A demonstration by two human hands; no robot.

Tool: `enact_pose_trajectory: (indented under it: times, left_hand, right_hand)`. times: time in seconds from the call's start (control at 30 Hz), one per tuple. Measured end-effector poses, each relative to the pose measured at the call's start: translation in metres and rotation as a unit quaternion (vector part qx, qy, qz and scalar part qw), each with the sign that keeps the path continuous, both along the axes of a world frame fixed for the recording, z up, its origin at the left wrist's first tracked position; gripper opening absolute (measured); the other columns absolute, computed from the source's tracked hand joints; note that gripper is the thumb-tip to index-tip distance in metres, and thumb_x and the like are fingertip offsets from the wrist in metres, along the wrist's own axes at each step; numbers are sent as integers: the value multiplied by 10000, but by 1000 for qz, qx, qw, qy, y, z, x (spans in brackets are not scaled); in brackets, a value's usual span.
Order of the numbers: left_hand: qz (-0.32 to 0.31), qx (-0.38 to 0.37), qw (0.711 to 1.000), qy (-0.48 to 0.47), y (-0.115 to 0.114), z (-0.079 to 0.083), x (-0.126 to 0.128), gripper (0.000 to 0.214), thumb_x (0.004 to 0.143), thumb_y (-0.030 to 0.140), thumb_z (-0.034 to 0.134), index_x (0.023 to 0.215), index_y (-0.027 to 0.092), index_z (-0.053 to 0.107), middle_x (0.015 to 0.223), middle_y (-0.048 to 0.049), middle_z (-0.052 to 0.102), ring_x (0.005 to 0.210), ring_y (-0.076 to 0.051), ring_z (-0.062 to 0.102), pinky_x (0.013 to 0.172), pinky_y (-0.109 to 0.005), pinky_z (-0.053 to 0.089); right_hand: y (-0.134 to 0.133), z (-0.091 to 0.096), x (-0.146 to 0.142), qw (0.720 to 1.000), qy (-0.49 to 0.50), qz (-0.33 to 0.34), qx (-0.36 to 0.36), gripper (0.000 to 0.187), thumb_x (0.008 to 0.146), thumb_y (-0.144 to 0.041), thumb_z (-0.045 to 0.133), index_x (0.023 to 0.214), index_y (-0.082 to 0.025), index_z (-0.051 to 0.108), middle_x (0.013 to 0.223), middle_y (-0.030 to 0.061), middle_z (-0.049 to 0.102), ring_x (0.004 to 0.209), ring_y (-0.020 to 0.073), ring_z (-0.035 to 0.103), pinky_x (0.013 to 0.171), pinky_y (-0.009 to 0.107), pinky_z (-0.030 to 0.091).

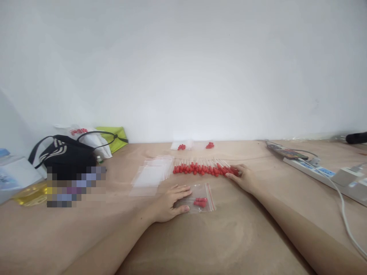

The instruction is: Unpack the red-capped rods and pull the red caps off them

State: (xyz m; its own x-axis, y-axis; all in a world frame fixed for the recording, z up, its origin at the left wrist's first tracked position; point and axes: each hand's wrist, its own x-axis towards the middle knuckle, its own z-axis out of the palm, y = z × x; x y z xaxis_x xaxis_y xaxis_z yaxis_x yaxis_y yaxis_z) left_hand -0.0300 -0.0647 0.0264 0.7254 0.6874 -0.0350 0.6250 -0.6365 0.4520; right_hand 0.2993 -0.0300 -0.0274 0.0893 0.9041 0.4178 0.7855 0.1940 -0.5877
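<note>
My left hand (pixel 171 202) lies with its fingers stretched over the left part of a clear zip bag (pixel 210 196). Inside that bag are a few red-tipped sticks (pixel 200 202). Beyond it runs a row of pale wooden sticks with red tips (pixel 195 168), red ends toward me. At the row's right end, my right hand (pixel 243 177) has its thumb and fingers closed around some of the red tips. A fanned stack of flat clear zip bags (pixel 149 177) is left of the row.
Near the wall lie two bags with red-tipped sticks (pixel 181 146). On the left are a black bag (pixel 69 154), a green bag (pixel 113 139) and a bottle of yellow liquid (pixel 30 194). To the right, a phone (pixel 289 152) rests by a white power strip (pixel 318 170) with cables.
</note>
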Motion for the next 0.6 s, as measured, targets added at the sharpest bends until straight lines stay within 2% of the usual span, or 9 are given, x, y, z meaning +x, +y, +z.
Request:
enact_pose_trajectory:
  times: [0.17, 0.3, 0.37, 0.47, 0.53, 0.6]
  left_hand:
    - [-1, 2, 1000, 4, 1, -1, 0, 514, 804, 497, 418, 1263, 270, 374, 1368, -14, 306, 1276, -217, 213, 1049, -438, 174]
    - [-1, 5, 1000, -4, -1, 2, 2, 527, 800, 488, 431, 1272, 263, 361, 1358, -18, 327, 1264, -218, 244, 1046, -430, 192]
    - [0, 5, 1000, -4, -2, 3, 2, 537, 800, 486, 433, 1279, 260, 348, 1353, -18, 337, 1261, -216, 253, 1045, -424, 201]
    - [5, 6, 1000, 5, -3, 3, 2, 542, 800, 493, 425, 1282, 258, 344, 1358, -14, 326, 1265, -215, 243, 1047, -424, 196]
    - [8, 6, 1000, 14, -3, 3, 3, 537, 804, 496, 414, 1278, 252, 353, 1365, -14, 313, 1269, -213, 235, 1053, -420, 180]
    - [8, 9, 1000, 18, -3, 3, 3, 532, 809, 494, 407, 1276, 243, 360, 1367, -17, 307, 1271, -207, 229, 1061, -411, 158]
  right_hand:
    - [-2, 0, -2, 1000, 7, -23, 10, 537, 654, -532, 561, 1018, -137, 561, 921, 100, 575, 772, 190, 561, 689, 311, 455]
    - [-14, 12, -14, 993, 8, -29, 117, 446, 671, -495, 563, 957, -154, 574, 871, 96, 581, 823, 214, 534, 732, 337, 422]
    - [-26, 21, -28, 990, 9, 31, 137, 303, 720, -442, 530, 839, -171, 593, 750, 66, 583, 730, 183, 529, 679, 316, 416]
    - [-45, 29, -54, 982, -37, 178, 55, 189, 748, -337, 514, 652, -194, 591, 649, 20, 586, 654, 147, 514, 667, 301, 382]
    - [-53, 31, -69, 972, -72, 221, 15, 159, 724, -322, 548, 630, -208, 605, 632, 2, 586, 667, 147, 509, 692, 309, 355]
    - [-57, 30, -79, 968, -79, 238, -13, 154, 712, -345, 569, 648, -218, 626, 624, -4, 580, 663, 144, 500, 673, 292, 344]
